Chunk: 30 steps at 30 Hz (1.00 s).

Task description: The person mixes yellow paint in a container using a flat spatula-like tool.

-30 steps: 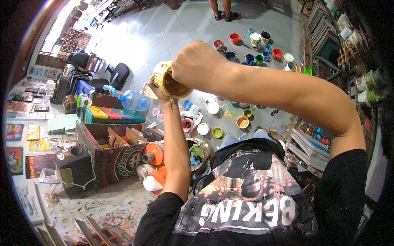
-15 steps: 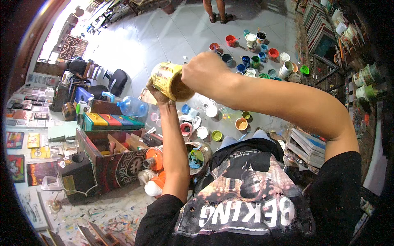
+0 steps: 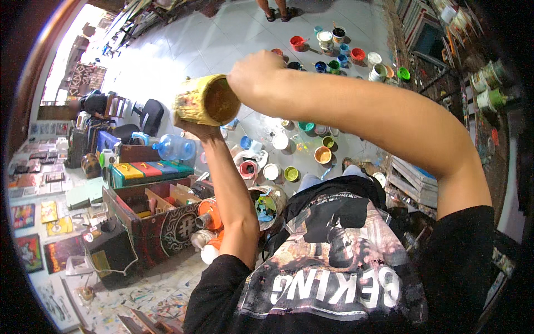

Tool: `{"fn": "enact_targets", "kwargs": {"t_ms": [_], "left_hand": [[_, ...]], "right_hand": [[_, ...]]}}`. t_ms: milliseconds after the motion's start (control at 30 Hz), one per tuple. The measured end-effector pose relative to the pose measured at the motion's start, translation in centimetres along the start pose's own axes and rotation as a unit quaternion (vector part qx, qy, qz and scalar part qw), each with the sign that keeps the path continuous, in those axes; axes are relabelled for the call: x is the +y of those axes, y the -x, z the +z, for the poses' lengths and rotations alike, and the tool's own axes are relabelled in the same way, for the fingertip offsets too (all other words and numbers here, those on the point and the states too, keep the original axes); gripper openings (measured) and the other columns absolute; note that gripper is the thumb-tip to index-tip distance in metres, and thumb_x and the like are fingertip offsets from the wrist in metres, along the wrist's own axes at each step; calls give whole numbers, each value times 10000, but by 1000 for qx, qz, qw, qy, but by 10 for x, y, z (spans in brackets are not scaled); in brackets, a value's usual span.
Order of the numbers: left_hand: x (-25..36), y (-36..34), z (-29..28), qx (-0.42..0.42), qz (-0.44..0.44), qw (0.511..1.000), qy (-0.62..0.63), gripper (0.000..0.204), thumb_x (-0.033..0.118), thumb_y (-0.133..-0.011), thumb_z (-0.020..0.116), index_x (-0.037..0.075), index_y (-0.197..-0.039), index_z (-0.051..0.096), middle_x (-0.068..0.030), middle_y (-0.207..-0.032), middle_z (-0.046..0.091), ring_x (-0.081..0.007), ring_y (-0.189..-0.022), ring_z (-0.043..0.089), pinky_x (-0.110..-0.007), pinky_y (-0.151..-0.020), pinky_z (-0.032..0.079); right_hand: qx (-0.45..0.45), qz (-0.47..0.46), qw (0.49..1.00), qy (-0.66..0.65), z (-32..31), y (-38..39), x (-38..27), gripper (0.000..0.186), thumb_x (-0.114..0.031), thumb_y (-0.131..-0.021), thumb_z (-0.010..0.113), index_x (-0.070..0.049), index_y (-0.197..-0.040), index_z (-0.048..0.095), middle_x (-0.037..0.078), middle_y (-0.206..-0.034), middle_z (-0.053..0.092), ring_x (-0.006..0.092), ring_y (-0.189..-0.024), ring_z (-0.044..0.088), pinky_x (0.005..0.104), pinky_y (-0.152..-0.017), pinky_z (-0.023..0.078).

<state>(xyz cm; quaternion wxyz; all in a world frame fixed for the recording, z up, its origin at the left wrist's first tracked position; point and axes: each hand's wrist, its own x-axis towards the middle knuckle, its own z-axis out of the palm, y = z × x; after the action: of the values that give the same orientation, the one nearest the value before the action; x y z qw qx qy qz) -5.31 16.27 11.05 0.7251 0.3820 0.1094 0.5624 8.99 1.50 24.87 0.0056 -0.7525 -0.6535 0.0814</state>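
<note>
A yellow, paint-crusted can [image 3: 189,103] is held up in front of me, lying on its side with its brownish open mouth turned toward me and to the right. My left hand [image 3: 196,129] grips it from below and behind, most of the fingers hidden by the can. Beside the can's rim is my right hand [image 3: 253,72], closed with its back toward me. Whatever its fingers may hold is hidden behind the hand.
Several paint pots stand on the tiled floor, among them an orange one [image 3: 322,155] and a lime one [image 3: 291,173]. A water jug [image 3: 175,148] and a dark wooden box [image 3: 125,214] are at left. Stacked frames [image 3: 413,181] lean at right. A person's legs [image 3: 272,8] show at the far edge.
The can has moved left, and its mouth has turned further toward me, showing more of the inside. My right hand has shifted left and slightly up with it.
</note>
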Motion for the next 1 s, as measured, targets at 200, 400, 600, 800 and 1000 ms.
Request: {"fn": "enact_targets", "kwargs": {"t_ms": [200,400,600,800,1000], "left_hand": [[6,-6,4,-115,-48,987,104,849,537,-765,561,-36,-1379,440,-211,-1261,562,-357,-1164,559,-505,-998,478],[-7,-13,-8,-139,-133,952,236,882,541,-708,648,1,-1376,448,-193,-1249,573,-371,-1150,558,-524,-988,483],[-9,-25,8,-111,-236,916,304,800,614,-719,583,122,-1344,507,-205,-1235,585,-404,-1065,589,-566,-873,507],[0,-16,38,-5,-110,994,25,816,631,-731,593,71,-1319,511,-230,-1229,577,-387,-1042,604,-552,-885,521],[0,-13,31,-98,-182,956,207,787,608,-755,578,33,-1290,521,-228,-1214,588,-373,-1027,619,-544,-889,531]], "right_hand": [[-103,-119,987,5,-1,-11,21,237,-87,-802,592,14,-986,701,210,-933,704,347,-873,694,448,-716,549],[-179,-140,958,-174,67,-32,52,247,-176,-864,535,18,-885,686,154,-780,675,254,-650,645,403,-570,516],[-308,-48,665,-679,125,5,45,170,-202,-930,488,-75,-823,525,-27,-639,436,86,-496,415,263,-409,313],[-276,-120,418,-857,123,43,-7,171,-201,-981,497,-153,-838,417,-62,-672,337,41,-500,260,220,-427,213],[-273,-2,408,-872,150,50,11,304,-344,-1041,421,-159,-802,404,-66,-628,320,55,-460,253,218,-442,217]]}}
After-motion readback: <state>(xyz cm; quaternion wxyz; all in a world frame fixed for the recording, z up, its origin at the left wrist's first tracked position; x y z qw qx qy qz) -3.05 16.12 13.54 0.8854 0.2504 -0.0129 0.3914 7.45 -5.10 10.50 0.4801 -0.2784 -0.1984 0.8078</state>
